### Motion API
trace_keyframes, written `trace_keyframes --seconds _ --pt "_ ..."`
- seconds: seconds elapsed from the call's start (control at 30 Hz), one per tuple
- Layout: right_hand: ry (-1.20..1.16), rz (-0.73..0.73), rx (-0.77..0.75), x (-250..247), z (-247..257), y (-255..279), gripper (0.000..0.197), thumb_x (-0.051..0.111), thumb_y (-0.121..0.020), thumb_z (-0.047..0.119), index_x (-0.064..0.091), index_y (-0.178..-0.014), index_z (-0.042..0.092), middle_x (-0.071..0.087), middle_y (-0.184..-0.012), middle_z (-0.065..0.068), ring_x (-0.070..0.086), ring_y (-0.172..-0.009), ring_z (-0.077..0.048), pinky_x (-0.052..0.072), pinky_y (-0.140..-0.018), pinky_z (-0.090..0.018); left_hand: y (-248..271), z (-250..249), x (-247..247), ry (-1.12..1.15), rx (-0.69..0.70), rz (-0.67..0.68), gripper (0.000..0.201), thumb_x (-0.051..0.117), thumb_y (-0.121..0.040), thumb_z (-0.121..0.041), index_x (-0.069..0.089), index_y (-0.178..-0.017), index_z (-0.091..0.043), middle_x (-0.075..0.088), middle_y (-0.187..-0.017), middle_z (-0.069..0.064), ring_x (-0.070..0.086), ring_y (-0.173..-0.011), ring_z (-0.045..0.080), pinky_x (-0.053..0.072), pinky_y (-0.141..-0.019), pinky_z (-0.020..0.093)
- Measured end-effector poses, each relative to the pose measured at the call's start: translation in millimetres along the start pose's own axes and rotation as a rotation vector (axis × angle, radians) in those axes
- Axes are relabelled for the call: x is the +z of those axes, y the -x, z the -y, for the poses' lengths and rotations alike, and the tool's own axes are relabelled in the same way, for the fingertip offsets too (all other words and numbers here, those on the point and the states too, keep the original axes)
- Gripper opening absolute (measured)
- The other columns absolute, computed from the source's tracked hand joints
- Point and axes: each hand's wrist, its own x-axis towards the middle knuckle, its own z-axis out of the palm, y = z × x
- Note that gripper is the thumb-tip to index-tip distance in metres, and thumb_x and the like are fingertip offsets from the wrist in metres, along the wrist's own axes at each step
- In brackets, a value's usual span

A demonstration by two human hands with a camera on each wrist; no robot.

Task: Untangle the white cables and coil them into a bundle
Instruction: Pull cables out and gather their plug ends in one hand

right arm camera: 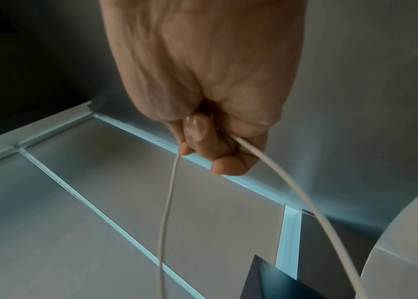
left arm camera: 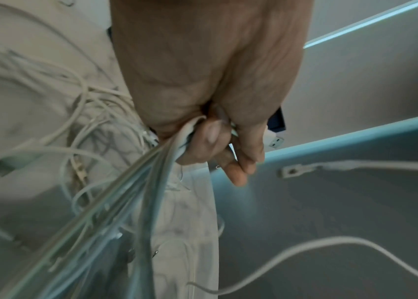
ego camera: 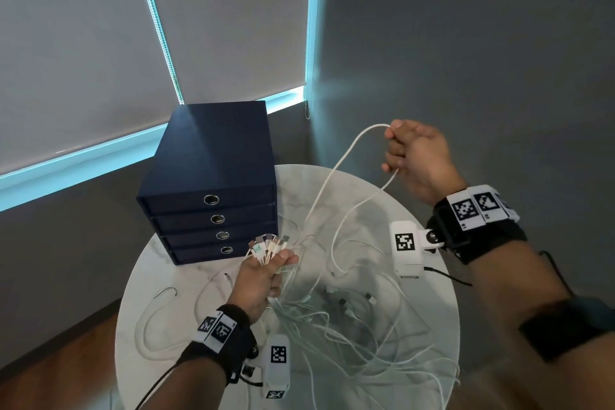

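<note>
A tangle of white cables (ego camera: 336,319) sprawls over the round marble table (ego camera: 186,289). My left hand (ego camera: 269,270) grips a bunch of cable ends just above the table, their plugs (ego camera: 268,245) fanning out past the fingers. In the left wrist view the left hand (left arm camera: 218,145) curls round the bunched white cables (left arm camera: 125,192), which run down and away, blurred. My right hand (ego camera: 404,146) is raised high at the right, fist closed on a single white cable (ego camera: 336,173) that loops over it and falls to the tangle. The right wrist view shows the right hand (right arm camera: 215,149) pinching that single cable (right arm camera: 167,212).
A dark blue drawer box (ego camera: 213,183) with several ring pulls stands at the table's back left, close to my left hand. Grey walls and window blinds (ego camera: 83,43) lie behind. Cable loops (ego camera: 149,326) reach the table's left edge. Wood floor (ego camera: 50,359) shows at lower left.
</note>
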Motion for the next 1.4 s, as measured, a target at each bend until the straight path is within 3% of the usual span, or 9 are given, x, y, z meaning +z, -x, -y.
trace_keyframes --seconds 0.3,0.4,0.5,0.67,0.73,0.93,1.07,1.2,1.4 --pt "0.105 -0.624 -0.016 -139.3 -7.5 -31.9 0.043 0.041 -0.094 0.009 0.064 -0.060 0.022 0.062 -0.068 -0.014 0.057 -0.046 -0.016 0.041 -0.038 -0.020 -0.3 -4.5 -7.4 0.340 0.052 -0.126 0.029 0.055 -0.101 -0.031 0.060 -0.085 -0.008 0.028 -0.050 -0.008 0.024 -0.040 0.005 0.019 -0.036 0.018" --pt "0.921 -0.625 0.298 -182.4 -22.8 -25.9 0.031 0.055 -0.097 0.017 0.077 -0.079 0.029 0.068 -0.100 -0.017 0.066 -0.100 -0.032 0.052 -0.068 -0.027 3.4 -11.6 -2.9 0.404 0.077 -0.113 0.032 0.054 -0.101 -0.035 0.060 -0.082 -0.010 0.028 -0.051 -0.008 0.023 -0.040 0.005 0.019 -0.037 0.019" --pt "1.404 -0.465 0.474 -203.0 -55.3 -1.2 0.019 0.058 -0.095 0.018 0.073 -0.108 0.016 0.066 -0.123 -0.012 0.061 -0.117 -0.025 0.048 -0.091 -0.030 6.6 -22.4 12.8 0.397 0.114 -0.065 0.031 0.052 -0.102 -0.035 0.060 -0.083 -0.011 0.030 -0.051 -0.008 0.023 -0.040 0.004 0.019 -0.036 0.019" --pt "1.040 -0.554 0.282 -174.6 -120.9 22.4 0.055 0.067 -0.075 0.036 0.062 -0.119 0.004 0.062 -0.122 -0.023 0.058 -0.116 -0.040 0.045 -0.101 -0.049 4.8 -36.8 44.5 0.334 0.163 0.009 0.031 0.051 -0.103 -0.036 0.060 -0.085 -0.012 0.029 -0.054 -0.007 0.022 -0.042 0.005 0.017 -0.039 0.020" --pt "0.829 -0.438 0.115 -133.3 -131.9 34.2 0.062 0.072 -0.074 0.052 0.059 -0.119 0.013 0.061 -0.120 -0.007 0.061 -0.111 -0.027 0.046 -0.102 -0.041 3.3 -38.8 59.1 0.325 0.169 0.023 0.031 0.052 -0.103 -0.035 0.060 -0.085 -0.011 0.029 -0.054 -0.006 0.023 -0.043 0.006 0.019 -0.040 0.020" --pt "0.535 0.691 0.302 5.4 -139.2 95.2 0.015 0.067 -0.091 0.018 0.063 -0.099 0.006 0.069 -0.075 -0.009 0.065 -0.067 -0.018 0.052 -0.068 -0.031 1.2 -43.5 89.4 0.387 0.166 0.053 0.030 0.052 -0.103 -0.031 0.059 -0.083 -0.010 0.028 -0.052 -0.006 0.026 -0.043 0.007 0.023 -0.043 0.022" --pt "0.652 0.600 0.252 8.6 -167.4 103.9 0.030 0.057 -0.095 0.036 0.051 -0.068 0.022 0.047 -0.058 0.006 0.043 -0.052 -0.010 0.036 -0.054 -0.027 -5.6 -53.6 75.2 0.472 0.176 0.014 0.034 0.051 -0.104 -0.031 0.059 -0.077 -0.012 0.030 -0.052 -0.006 0.026 -0.041 0.006 0.023 -0.039 0.020" --pt "0.838 0.531 0.285 -24.9 -181.5 101.9 0.043 0.058 -0.094 0.045 0.065 -0.080 0.006 0.051 -0.057 0.007 0.045 -0.046 0.003 0.038 -0.056 -0.021 -8.4 -66.1 47.2 0.567 0.202 -0.041 0.033 0.049 -0.105 -0.032 0.056 -0.078 -0.014 0.029 -0.052 -0.007 0.023 -0.041 0.006 0.022 -0.037 0.020" --pt "1.047 0.465 0.348 -78.4 -181.3 88.4 0.040 0.059 -0.091 0.051 0.066 -0.066 0.022 0.057 -0.055 0.010 0.052 -0.052 0.004 0.041 -0.059 -0.018 -5.9 -70.9 32.3 0.632 0.227 -0.100 0.034 0.046 -0.106 -0.031 0.055 -0.078 -0.014 0.028 -0.051 -0.008 0.022 -0.040 0.006 0.021 -0.035 0.019"
